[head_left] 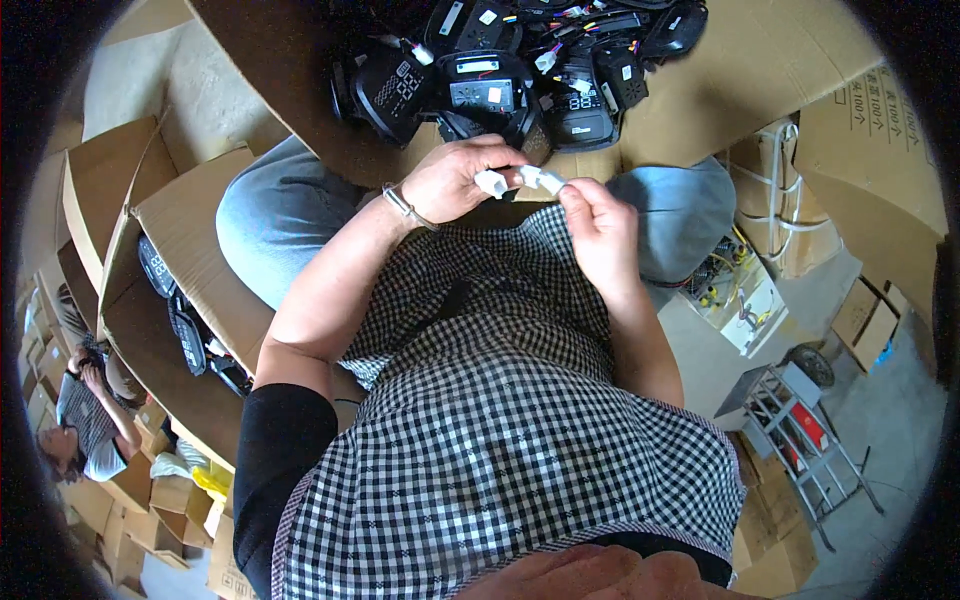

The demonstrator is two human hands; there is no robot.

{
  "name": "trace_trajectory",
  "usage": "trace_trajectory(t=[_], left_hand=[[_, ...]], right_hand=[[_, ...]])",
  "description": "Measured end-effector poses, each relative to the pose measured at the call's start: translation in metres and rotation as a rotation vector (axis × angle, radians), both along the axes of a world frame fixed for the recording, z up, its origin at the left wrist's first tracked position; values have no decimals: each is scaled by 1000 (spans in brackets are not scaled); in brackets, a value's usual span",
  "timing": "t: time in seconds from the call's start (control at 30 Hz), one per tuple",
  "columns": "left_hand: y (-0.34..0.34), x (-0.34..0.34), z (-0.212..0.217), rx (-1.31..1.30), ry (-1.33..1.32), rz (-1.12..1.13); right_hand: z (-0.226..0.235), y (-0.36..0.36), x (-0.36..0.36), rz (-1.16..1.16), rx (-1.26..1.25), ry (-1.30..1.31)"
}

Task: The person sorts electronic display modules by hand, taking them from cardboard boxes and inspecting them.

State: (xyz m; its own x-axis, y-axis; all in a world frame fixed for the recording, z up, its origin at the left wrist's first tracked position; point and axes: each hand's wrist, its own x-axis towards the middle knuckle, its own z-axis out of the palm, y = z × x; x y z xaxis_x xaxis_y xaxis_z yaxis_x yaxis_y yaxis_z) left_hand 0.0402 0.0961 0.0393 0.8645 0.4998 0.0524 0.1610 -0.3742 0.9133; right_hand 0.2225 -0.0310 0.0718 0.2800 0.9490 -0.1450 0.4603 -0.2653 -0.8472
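My left hand [455, 180] is closed, with a small white plastic connector [490, 183] at its fingertips. Between my two hands stretches a short, bent white strip [541, 180]; its exact kind is too small to tell. My right hand [603, 228] pinches the right end of that strip between thumb and finger. Just beyond my hands, a large cardboard box [790, 50] holds several black display units [483, 95] with white plugs and coloured wires. My fingers partly hide the white pieces.
Another open box [195, 225] at left contains similar black units [185, 325]. At right are a white container of wiring [745, 305], a white tube frame [778, 190] and a metal cart [800, 430]. A person [95, 410] sits among cartons at far left.
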Motion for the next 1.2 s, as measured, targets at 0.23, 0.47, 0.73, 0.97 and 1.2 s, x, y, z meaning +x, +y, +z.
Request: trace_trajectory(t=[0.23,0.47,0.73,0.97,1.2], left_hand=[[7,-14,18,-162,62,-90],[16,-27,19,-78,200,-157],[10,-18,33,51,124,42],[16,-12,42,431,-73,158],[11,-20,52,-83,-185,350]], right_hand=[[-1,13,1,51,-360,662],[-36,8,-26,133,-316,733],[-15,75,31,148,-2,-102],[-71,163,0,201,-131,-511],[-25,116,20,-135,32,476]])
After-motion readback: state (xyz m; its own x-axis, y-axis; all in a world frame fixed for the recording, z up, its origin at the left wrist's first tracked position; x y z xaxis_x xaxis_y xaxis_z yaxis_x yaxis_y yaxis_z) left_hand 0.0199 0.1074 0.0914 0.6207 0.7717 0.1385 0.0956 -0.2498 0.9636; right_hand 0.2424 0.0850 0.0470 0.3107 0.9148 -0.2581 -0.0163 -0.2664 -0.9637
